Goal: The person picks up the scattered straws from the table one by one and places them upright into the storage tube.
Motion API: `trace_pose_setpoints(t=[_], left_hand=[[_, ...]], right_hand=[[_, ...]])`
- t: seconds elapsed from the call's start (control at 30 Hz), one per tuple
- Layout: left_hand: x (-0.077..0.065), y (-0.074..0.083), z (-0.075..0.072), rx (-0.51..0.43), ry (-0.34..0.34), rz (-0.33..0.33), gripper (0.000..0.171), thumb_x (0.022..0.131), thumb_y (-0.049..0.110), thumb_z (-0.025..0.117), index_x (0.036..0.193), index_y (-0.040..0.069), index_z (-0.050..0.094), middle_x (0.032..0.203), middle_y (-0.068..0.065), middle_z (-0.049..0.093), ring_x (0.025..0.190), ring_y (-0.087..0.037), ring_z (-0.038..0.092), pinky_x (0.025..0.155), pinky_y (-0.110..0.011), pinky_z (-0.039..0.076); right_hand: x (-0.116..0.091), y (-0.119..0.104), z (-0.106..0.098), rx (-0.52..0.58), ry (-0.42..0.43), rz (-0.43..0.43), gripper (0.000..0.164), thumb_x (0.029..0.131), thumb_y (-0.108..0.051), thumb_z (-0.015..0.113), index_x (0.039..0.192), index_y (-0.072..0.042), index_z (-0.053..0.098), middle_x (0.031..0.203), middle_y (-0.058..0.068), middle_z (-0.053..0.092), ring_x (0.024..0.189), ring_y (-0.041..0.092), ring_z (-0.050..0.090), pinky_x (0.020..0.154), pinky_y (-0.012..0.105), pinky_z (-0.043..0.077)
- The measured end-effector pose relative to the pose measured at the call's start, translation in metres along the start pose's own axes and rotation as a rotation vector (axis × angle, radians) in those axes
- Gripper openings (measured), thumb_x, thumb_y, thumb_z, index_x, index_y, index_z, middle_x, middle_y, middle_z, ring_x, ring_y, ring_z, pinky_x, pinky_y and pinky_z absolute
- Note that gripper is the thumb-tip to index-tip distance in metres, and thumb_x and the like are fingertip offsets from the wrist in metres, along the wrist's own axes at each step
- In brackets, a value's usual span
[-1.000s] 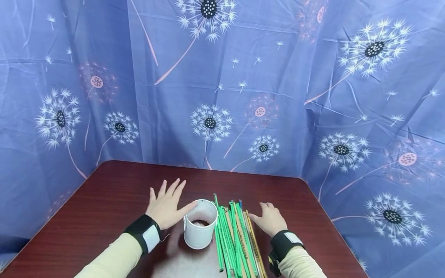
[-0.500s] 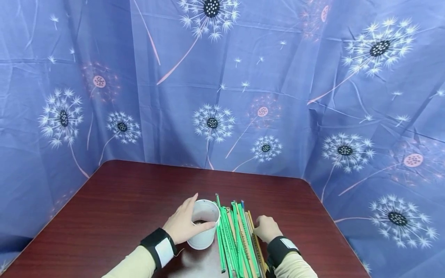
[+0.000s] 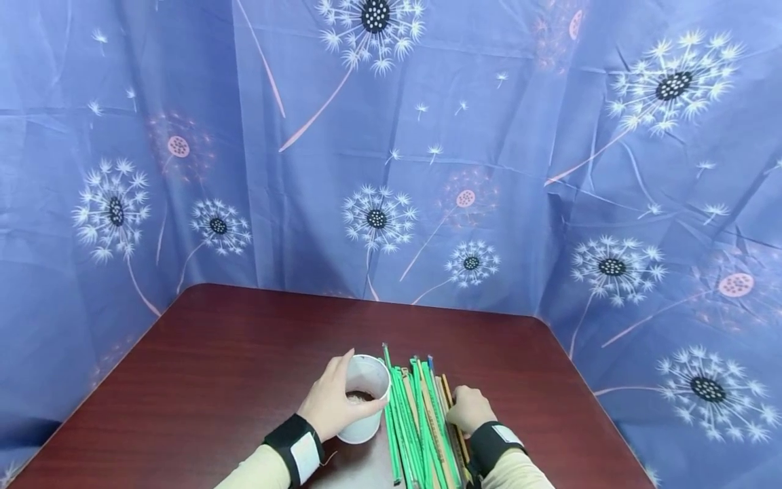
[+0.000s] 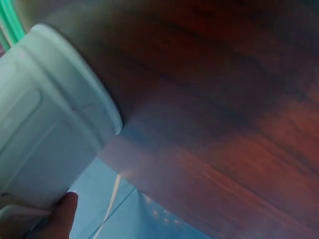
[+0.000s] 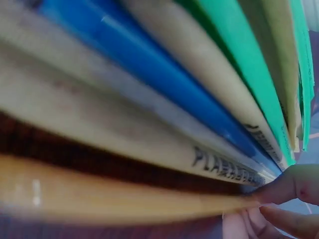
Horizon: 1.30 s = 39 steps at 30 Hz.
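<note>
Pinching a yellow stick (image 5: pixel 124 192) with the right grip (image 3: pixel 470 411), at the right side of the stick pile (image 3: pixel 421 428), and holding the white cup (image 3: pixel 369 377), just left of the pile, with the left grip (image 3: pixel 330 401). Well inside the bench (image 3: pixel 244 346)'s far and side edges, with room toward each. Cannot see the near edge, cut off below.

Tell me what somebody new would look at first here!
Probably the big white dandelions printed on the blue curtain behind the table. Next, maybe the bright green sticks lying on the table, just right of the white cup that the left hand grips.
</note>
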State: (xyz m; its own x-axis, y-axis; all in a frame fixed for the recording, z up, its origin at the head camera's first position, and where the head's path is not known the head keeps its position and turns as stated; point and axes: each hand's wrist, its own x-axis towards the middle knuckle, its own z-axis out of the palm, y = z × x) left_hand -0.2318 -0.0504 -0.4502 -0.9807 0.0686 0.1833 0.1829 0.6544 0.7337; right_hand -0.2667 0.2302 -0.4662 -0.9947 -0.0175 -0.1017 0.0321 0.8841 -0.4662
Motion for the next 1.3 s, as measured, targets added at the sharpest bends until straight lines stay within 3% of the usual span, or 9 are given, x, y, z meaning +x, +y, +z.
trace_pose_setpoints(t=[0.13, 0.3, 0.4, 0.5, 0.63, 0.77, 0.87, 0.97, 1.3], left_hand=[[-0.002, -0.002, 0.006, 0.009, 0.038, 0.014, 0.104, 0.069, 0.067, 0.077, 0.147, 0.008, 0.042, 0.135, -0.012, 0.054, 0.108, -0.032, 0.063, 0.085, -0.05, 0.052], [-0.001, -0.004, 0.009, 0.045, 0.094, 0.033, 0.099, 0.069, 0.068, 0.076, 0.144, 0.011, 0.046, 0.13, -0.01, 0.057, 0.1, -0.029, 0.065, 0.08, -0.047, 0.053], [0.0, -0.006, 0.007, 0.061, 0.125, 0.045, 0.097, 0.068, 0.069, 0.076, 0.142, 0.012, 0.048, 0.128, -0.009, 0.058, 0.097, -0.028, 0.066, 0.078, -0.046, 0.053], [-0.001, -0.008, 0.006, 0.076, 0.144, 0.051, 0.097, 0.067, 0.069, 0.076, 0.141, 0.012, 0.05, 0.127, -0.008, 0.059, 0.096, -0.028, 0.066, 0.076, -0.045, 0.053], [-0.002, -0.01, 0.004, 0.1, 0.174, 0.056, 0.096, 0.066, 0.069, 0.077, 0.139, 0.012, 0.052, 0.123, -0.006, 0.061, 0.093, -0.027, 0.066, 0.074, -0.044, 0.053], [-0.003, -0.011, 0.006, 0.104, 0.196, 0.063, 0.094, 0.065, 0.067, 0.079, 0.138, 0.013, 0.053, 0.119, -0.004, 0.061, 0.091, -0.025, 0.066, 0.072, -0.043, 0.052], [-0.003, -0.011, 0.008, 0.097, 0.192, 0.071, 0.094, 0.065, 0.067, 0.079, 0.138, 0.013, 0.053, 0.118, -0.003, 0.062, 0.09, -0.024, 0.065, 0.07, -0.042, 0.052], [-0.003, -0.01, 0.01, 0.093, 0.181, 0.076, 0.093, 0.066, 0.067, 0.078, 0.138, 0.013, 0.053, 0.119, -0.004, 0.061, 0.092, -0.025, 0.065, 0.071, -0.043, 0.052], [-0.001, -0.008, 0.012, 0.118, 0.2, 0.084, 0.095, 0.063, 0.07, 0.077, 0.136, 0.012, 0.054, 0.115, -0.003, 0.061, 0.09, -0.023, 0.064, 0.07, -0.044, 0.052]], right_hand=[[-0.001, -0.004, -0.01, 0.01, 0.019, 0.01, 0.027, 0.074, -0.001, 0.065, 0.1, 0.008, 0.063, 0.074, 0.015, 0.061, 0.045, 0.021, 0.059, 0.04, 0.031, 0.049], [0.002, -0.026, -0.035, 0.043, 0.152, -0.061, 0.033, 0.079, -0.004, 0.062, 0.11, 0.005, 0.065, 0.085, 0.016, 0.068, 0.057, 0.02, 0.061, 0.05, 0.032, 0.048], [0.004, -0.048, -0.05, 0.134, 0.241, -0.087, 0.031, 0.083, -0.006, 0.062, 0.114, 0.0, 0.066, 0.091, 0.013, 0.07, 0.066, 0.017, 0.062, 0.057, 0.032, 0.047], [0.003, -0.072, -0.061, 0.297, 0.357, -0.148, 0.027, 0.087, -0.006, 0.064, 0.114, -0.003, 0.067, 0.089, 0.011, 0.07, 0.066, 0.014, 0.062, 0.059, 0.029, 0.05], [-0.005, -0.101, -0.073, 0.634, 0.511, -0.298, 0.022, 0.09, -0.002, 0.066, 0.112, -0.002, 0.066, 0.087, 0.015, 0.068, 0.069, 0.008, 0.066, 0.062, 0.026, 0.056], [-0.02, -0.123, -0.081, 0.929, 0.601, -0.45, 0.02, 0.092, -0.001, 0.066, 0.111, 0.0, 0.063, 0.086, 0.008, 0.067, 0.072, 0.007, 0.069, 0.067, 0.028, 0.058], [-0.027, -0.133, -0.081, 1.056, 0.61, -0.526, 0.019, 0.092, -0.001, 0.066, 0.11, -0.002, 0.061, 0.085, 0.001, 0.066, 0.072, 0.009, 0.07, 0.068, 0.03, 0.059], [-0.029, -0.138, -0.077, 1.11, 0.601, -0.555, 0.018, 0.091, 0.0, 0.066, 0.108, -0.003, 0.061, 0.084, -0.001, 0.066, 0.071, 0.011, 0.07, 0.067, 0.032, 0.059], [-0.022, -0.135, -0.047, 1.063, 0.535, -0.433, 0.02, 0.09, -0.001, 0.069, 0.109, 0.001, 0.062, 0.084, 0.003, 0.067, 0.069, 0.013, 0.07, 0.065, 0.032, 0.059]])
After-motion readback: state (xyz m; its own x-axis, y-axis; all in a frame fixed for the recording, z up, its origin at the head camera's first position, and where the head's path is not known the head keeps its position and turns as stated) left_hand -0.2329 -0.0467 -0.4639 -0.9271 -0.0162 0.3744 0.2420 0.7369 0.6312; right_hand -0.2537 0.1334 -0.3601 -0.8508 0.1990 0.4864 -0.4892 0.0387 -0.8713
